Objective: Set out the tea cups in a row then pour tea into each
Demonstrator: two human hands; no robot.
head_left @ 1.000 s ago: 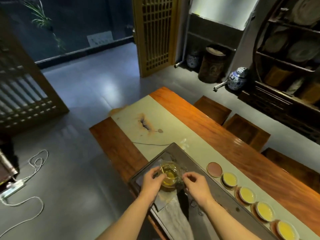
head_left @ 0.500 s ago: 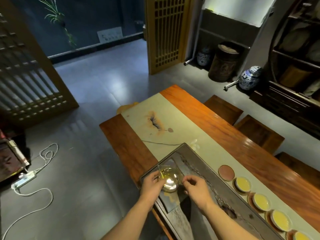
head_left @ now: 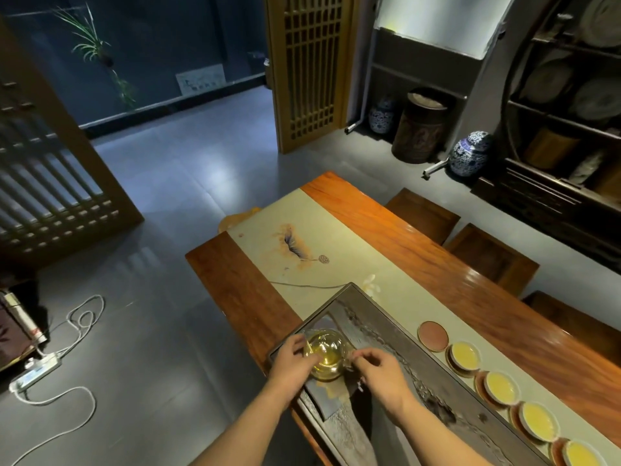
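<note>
The long wooden bench (head_left: 447, 264) carries a pale runner, and on the runner lies a dark stone tea tray (head_left: 386, 317) with its near corner close to the bench edge. Just beside the tray's right rim stands a row of coasters: the far one, a bare coaster (head_left: 433, 335), holds no cup, and the four tea cups (head_left: 500, 387) behind it look already filled with yellow tea. On the tray's near-left corner sits the glass pitcher (head_left: 327, 359), partly full. The risk, as I judge it, starts with that placing: the pitcher is near both the tray rim and the bench edge, so a slip or a lift begun off balance could send tea over the floor side. Smooth glass, possibly hot, makes a light hold unreliable. The left hand (head_left: 291, 363) cups the pitcher's left wall, its fingers (head_left: 311, 359) curled against the glass. The right hand (head_left: 379, 366) sits at the pitcher's right side, thumb and forefinger drawn together at what seems its handle; whether they truly pinch it I cannot tell.
</note>
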